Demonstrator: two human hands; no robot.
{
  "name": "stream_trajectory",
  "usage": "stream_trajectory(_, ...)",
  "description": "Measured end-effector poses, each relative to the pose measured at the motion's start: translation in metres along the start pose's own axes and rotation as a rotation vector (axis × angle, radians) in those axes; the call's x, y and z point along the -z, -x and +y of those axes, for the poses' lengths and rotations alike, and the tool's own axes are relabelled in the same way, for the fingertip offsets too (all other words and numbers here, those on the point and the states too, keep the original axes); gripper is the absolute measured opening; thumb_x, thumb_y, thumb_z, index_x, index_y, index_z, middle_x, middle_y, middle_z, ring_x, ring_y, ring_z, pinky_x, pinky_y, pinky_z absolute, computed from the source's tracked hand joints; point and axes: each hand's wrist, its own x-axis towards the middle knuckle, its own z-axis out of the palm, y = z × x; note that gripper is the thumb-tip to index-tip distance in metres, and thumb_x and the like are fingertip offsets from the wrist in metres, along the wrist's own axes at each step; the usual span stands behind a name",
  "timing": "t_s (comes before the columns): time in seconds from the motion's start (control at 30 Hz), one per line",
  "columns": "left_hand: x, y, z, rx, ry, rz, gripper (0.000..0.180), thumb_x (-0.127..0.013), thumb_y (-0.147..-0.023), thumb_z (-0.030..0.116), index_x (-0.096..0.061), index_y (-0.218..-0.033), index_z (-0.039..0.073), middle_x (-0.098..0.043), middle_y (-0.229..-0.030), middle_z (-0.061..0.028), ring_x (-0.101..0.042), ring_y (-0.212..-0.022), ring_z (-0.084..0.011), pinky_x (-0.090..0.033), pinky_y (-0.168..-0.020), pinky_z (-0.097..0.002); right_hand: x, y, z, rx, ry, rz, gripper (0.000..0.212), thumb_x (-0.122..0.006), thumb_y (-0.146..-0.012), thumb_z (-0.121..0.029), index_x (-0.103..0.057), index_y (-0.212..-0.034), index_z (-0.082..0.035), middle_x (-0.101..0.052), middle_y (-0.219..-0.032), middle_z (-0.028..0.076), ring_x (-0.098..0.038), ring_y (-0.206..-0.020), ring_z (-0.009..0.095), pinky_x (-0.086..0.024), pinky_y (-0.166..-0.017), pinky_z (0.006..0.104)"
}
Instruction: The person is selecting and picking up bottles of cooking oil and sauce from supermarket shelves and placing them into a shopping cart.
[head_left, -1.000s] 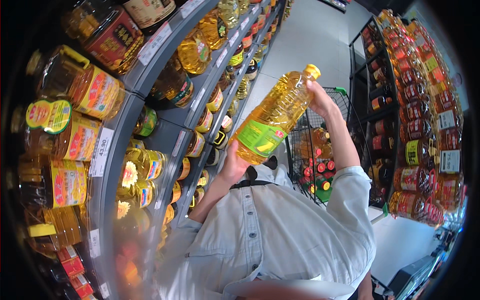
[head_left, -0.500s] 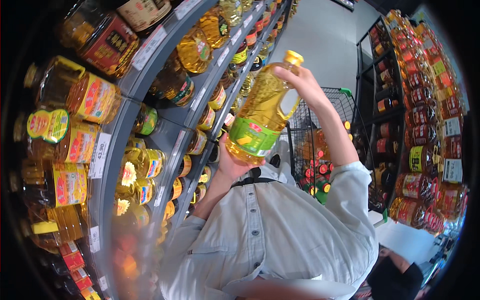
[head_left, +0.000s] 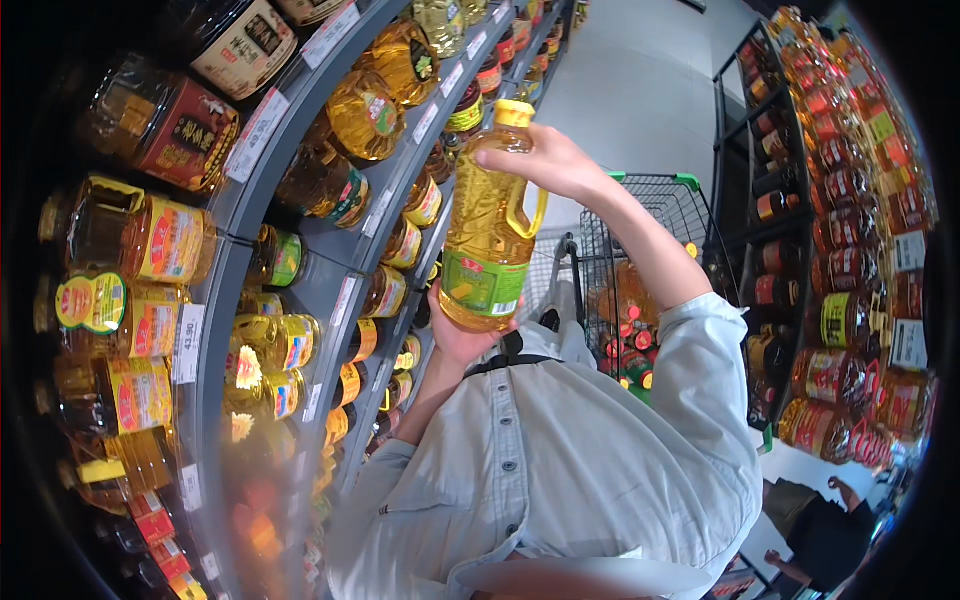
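Note:
A large clear bottle of golden cooking oil [head_left: 490, 215], with a yellow cap and a green label, is held nearly upright in front of my chest. My right hand [head_left: 545, 160] grips it near the neck, thumb across the front; part of the fingers is hidden behind the bottle. My left hand [head_left: 468, 335] cups the base from below, palm up, its fingers partly covered by the bottle. The yellow side handle [head_left: 532, 215] stands out on the bottle's right, and neither hand is on it.
Grey shelves [head_left: 225, 300] with rows of oil bottles and price tags run along my left. A wire shopping cart [head_left: 650, 210] with green corners holds several bottles [head_left: 628, 350] beyond my right arm. A black rack [head_left: 735, 150] of bottles lines the right. A person [head_left: 825, 530] stands at lower right.
The oil bottle has moved left with both hands and turned more upright. My view has shifted slightly, and the other person at lower right shows more fully.

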Motion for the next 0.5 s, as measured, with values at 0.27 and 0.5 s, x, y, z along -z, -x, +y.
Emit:
stream_trajectory(0.27,0.014,0.015,-0.003,-0.527,-0.493,0.143,0.083,-0.047,-0.083,0.069,-0.037,-0.146,0.014,-0.046,-0.143,-0.0115,-0.052,-0.123,-0.0341,-0.049,-0.085,-0.0625,-0.001,0.006,0.022,-0.091,-0.343,-0.239,0.074,-0.079,-0.080,-0.035,-0.045,-0.135,0.001,-0.062,-0.118,0.012,-0.059,-0.111,0.020,-0.042,-0.103,0.0375)
stream_trajectory(0.5,0.010,0.040,0.008,-0.826,-0.624,0.101,0.076,-0.030,-0.093,0.063,-0.029,-0.150,0.013,-0.039,-0.150,-0.0128,-0.043,-0.134,-0.0322,-0.037,-0.107,-0.0561,-0.043,0.015,-0.029,0.184,-0.193,-0.292,0.058,-0.082,-0.072,-0.014,-0.056,-0.121,0.003,-0.067,-0.110,0.009,-0.064,-0.097,0.017,-0.050,-0.090,0.0330)
